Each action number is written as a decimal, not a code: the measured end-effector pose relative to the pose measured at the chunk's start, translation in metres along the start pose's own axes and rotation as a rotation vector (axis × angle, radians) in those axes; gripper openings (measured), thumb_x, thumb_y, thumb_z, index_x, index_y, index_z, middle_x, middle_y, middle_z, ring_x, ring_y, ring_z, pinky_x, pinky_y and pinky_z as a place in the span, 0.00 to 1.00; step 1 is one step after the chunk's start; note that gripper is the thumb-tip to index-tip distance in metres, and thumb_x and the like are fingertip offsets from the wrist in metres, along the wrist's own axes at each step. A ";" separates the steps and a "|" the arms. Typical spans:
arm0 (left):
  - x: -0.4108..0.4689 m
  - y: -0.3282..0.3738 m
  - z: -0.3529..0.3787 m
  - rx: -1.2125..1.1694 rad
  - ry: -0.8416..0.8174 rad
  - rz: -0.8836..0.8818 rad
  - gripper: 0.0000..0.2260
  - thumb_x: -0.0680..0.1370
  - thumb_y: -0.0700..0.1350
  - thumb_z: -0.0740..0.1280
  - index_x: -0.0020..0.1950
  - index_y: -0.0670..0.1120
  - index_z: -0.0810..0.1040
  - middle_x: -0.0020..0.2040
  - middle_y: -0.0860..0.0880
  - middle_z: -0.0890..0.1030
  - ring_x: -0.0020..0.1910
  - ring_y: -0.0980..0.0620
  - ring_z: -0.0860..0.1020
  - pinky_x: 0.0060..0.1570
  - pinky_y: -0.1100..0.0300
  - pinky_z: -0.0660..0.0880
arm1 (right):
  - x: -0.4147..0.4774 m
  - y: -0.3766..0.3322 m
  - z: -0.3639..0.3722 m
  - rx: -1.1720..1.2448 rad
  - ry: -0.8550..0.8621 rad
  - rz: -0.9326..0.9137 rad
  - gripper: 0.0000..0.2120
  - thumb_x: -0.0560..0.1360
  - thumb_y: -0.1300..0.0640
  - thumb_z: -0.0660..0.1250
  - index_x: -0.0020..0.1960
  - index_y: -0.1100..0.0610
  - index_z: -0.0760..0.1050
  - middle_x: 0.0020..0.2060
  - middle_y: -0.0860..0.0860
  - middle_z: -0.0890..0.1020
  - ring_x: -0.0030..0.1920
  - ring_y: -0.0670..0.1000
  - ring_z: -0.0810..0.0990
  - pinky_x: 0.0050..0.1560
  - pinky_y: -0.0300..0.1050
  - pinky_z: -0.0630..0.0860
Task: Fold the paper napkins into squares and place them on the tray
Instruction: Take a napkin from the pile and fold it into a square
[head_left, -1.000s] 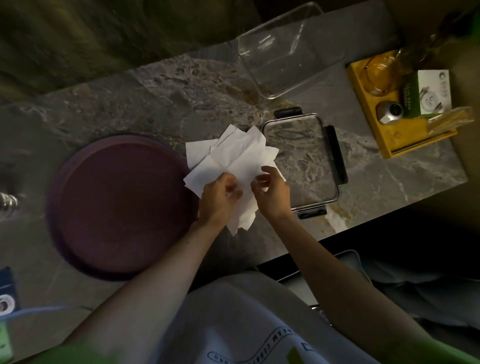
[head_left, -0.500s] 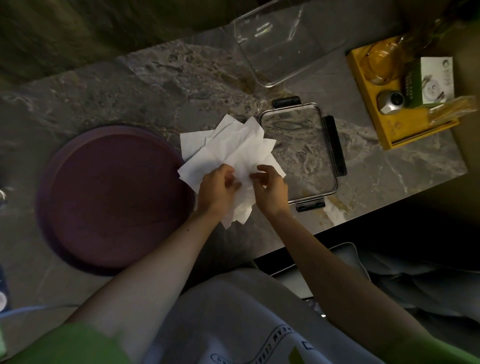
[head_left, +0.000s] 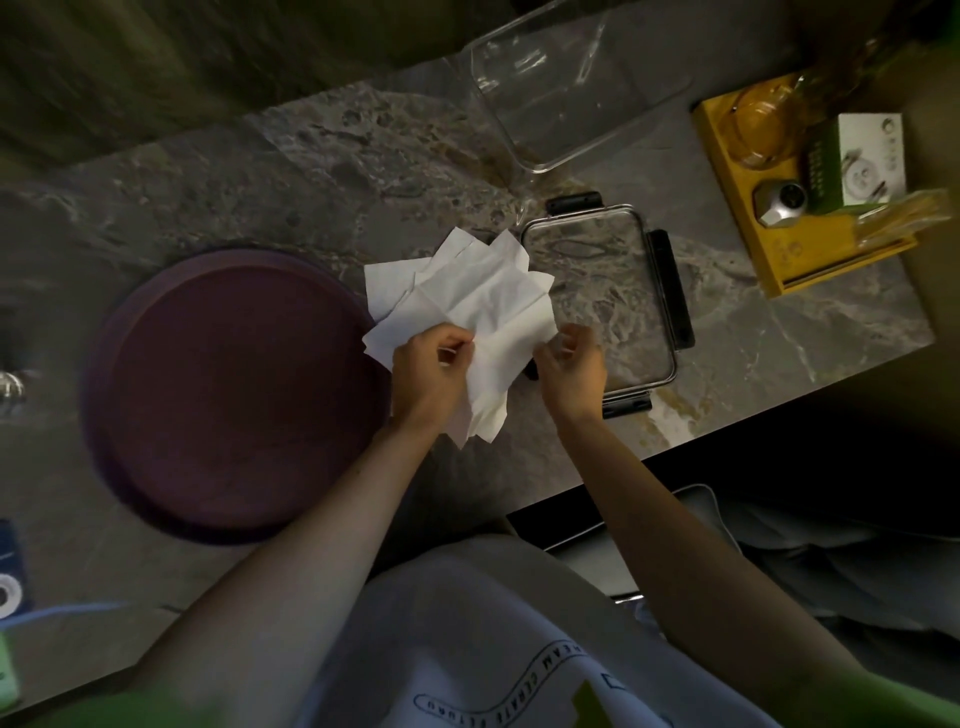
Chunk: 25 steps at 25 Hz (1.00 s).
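Your left hand (head_left: 431, 376) grips a loose sheaf of unfolded white paper napkins (head_left: 478, 306), fingers curled round its near edge, above the grey marble table (head_left: 311, 171). The sheaf sits between the round dark purple tray (head_left: 234, 395) on the left and the clear rectangular lid with black latches (head_left: 602, 291) on the right. Your right hand (head_left: 574, 371) is just beside the napkins' right edge, fingers loosely curled; whether they hold paper cannot be told. A clear plastic container (head_left: 576, 83) stands at the far side.
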<state>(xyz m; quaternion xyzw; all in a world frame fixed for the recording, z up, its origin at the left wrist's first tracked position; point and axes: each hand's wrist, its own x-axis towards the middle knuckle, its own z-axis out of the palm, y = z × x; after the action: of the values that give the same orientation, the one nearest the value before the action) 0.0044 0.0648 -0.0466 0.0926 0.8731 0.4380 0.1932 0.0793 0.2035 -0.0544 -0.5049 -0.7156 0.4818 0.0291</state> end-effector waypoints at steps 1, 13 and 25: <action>-0.002 0.001 -0.002 -0.020 0.012 0.001 0.02 0.76 0.40 0.70 0.47 0.45 0.82 0.42 0.57 0.80 0.40 0.64 0.78 0.42 0.79 0.71 | -0.001 -0.002 -0.001 0.051 -0.019 0.049 0.16 0.74 0.56 0.69 0.60 0.59 0.72 0.51 0.53 0.80 0.54 0.54 0.80 0.55 0.53 0.78; -0.026 0.017 -0.048 -0.263 0.031 -0.035 0.06 0.74 0.39 0.71 0.49 0.47 0.81 0.44 0.58 0.81 0.43 0.65 0.80 0.45 0.73 0.75 | -0.031 -0.041 -0.005 0.775 -0.380 0.255 0.19 0.74 0.59 0.72 0.63 0.62 0.75 0.58 0.57 0.82 0.58 0.58 0.82 0.49 0.49 0.81; -0.047 -0.002 -0.125 -0.526 0.096 -0.121 0.10 0.76 0.46 0.69 0.57 0.53 0.76 0.55 0.49 0.81 0.56 0.51 0.80 0.52 0.64 0.74 | -0.085 -0.121 0.015 0.740 -0.728 0.238 0.21 0.78 0.52 0.63 0.68 0.60 0.72 0.63 0.60 0.79 0.63 0.60 0.78 0.66 0.58 0.73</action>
<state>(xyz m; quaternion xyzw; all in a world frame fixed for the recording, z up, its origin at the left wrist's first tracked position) -0.0046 -0.0427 0.0316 -0.0341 0.7415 0.6411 0.1949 0.0289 0.1267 0.0629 -0.3388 -0.3993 0.8461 -0.0997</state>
